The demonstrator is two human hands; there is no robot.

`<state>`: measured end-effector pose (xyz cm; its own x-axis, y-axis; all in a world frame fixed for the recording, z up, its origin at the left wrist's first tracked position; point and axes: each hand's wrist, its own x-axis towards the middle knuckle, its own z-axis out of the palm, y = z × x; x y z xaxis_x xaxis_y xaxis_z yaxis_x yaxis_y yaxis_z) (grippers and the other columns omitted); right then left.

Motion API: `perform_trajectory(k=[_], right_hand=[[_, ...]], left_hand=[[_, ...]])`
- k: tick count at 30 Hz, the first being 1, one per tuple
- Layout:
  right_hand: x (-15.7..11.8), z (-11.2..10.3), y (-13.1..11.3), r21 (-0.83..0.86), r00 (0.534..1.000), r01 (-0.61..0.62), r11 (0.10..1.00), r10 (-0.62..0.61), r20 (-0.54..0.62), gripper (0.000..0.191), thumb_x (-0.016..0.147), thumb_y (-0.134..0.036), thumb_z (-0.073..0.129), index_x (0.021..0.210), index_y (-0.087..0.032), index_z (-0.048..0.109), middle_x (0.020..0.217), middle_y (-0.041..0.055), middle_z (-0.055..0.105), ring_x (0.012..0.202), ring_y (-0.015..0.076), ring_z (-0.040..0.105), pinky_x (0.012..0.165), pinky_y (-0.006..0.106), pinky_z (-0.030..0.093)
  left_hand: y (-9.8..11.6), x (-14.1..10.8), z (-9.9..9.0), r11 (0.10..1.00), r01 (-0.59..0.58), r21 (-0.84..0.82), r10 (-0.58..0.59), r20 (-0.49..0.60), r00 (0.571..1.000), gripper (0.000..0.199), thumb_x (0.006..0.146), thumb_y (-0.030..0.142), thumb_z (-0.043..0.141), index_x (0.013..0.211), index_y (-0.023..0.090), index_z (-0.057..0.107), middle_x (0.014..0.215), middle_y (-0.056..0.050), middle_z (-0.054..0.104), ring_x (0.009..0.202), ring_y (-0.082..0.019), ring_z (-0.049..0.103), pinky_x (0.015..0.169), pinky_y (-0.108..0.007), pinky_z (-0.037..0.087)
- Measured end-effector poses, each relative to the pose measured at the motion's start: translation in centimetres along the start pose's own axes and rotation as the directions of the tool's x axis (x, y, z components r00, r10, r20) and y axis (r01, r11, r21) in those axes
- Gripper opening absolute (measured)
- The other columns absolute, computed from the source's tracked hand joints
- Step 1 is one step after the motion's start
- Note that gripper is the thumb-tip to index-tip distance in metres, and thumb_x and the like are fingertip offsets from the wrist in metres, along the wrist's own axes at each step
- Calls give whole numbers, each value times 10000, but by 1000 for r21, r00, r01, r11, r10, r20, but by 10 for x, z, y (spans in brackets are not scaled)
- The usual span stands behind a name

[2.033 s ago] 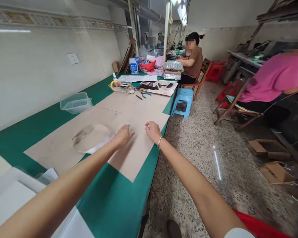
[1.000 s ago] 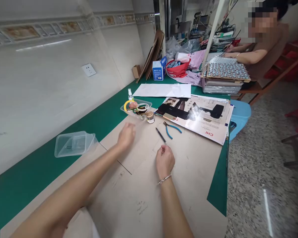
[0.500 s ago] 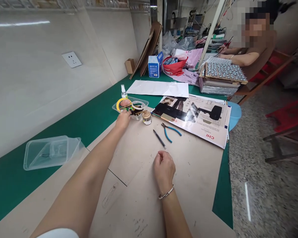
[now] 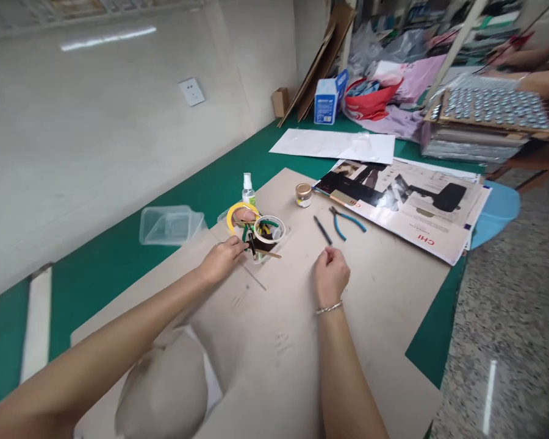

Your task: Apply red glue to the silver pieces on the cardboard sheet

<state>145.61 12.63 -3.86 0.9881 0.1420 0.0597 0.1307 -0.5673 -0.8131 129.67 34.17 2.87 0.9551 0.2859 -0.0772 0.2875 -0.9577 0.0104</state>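
My left hand (image 4: 223, 259) is closed at the near left edge of a clear plastic tray (image 4: 221, 217), its fingertips partly hidden by the contents. In the tray lie a yellow tape roll (image 4: 231, 218), a white tape roll (image 4: 269, 240), a thin wooden stick (image 4: 269, 253) and several small tools. My right hand (image 4: 332, 277) rests loosely curled on the beige board, with nothing visible in it. Just beyond its fingers lies a dark pen (image 4: 322, 230), and cutting pliers with blue handles (image 4: 350, 221) are beside that. A small gold-lidded jar (image 4: 303, 196) stands behind the tray.
A spray bottle (image 4: 247, 190) stands behind the tray, and an empty clear container (image 4: 169, 225) lies to the left. Printed sheets (image 4: 407, 201) cover the right side. Farther back are a blue-white carton (image 4: 327, 100) and a stack of studded boards (image 4: 494, 113). A co-worker's arm (image 4: 542, 81) shows at right.
My left hand and the tray have come nearer to me, away from the jar. The view has swung left. My right hand stays by the pen.
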Motion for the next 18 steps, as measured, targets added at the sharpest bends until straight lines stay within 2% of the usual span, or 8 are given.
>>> perform_trajectory(k=[5, 11, 15, 18], right_hand=[[-3, 2, 4, -40, 1000, 17, 999, -16, 22, 281, 815, -240, 427, 986, -144, 629, 896, 120, 696, 822, 262, 617, 740, 358, 415], [-11, 7, 11, 6, 998, 59, 998, -59, 31, 271, 790, -216, 438, 968, -148, 630, 936, 147, 676, 883, 287, 597, 799, 417, 412], [-12, 4, 11, 80, 994, 95, 992, -100, 51, 287, 778, -171, 409, 971, -117, 616, 924, 160, 657, 889, 274, 583, 843, 438, 408], [-23, -16, 14, 145, 975, 172, 974, -190, 119, 314, 752, -142, 431, 1019, -98, 590, 932, 137, 646, 878, 240, 582, 860, 405, 431]], left_hand=[[29, -87, -11, 999, -15, 28, 12, 117, 993, 326, 918, 253, 340, 1049, 206, 635, 888, -64, 588, 747, -163, 576, 667, -268, 432], [68, -165, -24, 990, -74, 121, 47, 217, 975, 323, 922, 247, 324, 909, 193, 642, 800, -47, 571, 661, -152, 544, 589, -270, 379], [81, -198, -38, 992, -65, 108, 32, 286, 958, 239, 872, 225, 412, 901, 183, 645, 842, -58, 605, 689, -170, 566, 594, -273, 390], [77, -195, -58, 994, -75, 81, 46, 314, 948, 239, 801, 331, 556, 1003, 247, 653, 879, -14, 645, 722, -157, 590, 615, -235, 413]])
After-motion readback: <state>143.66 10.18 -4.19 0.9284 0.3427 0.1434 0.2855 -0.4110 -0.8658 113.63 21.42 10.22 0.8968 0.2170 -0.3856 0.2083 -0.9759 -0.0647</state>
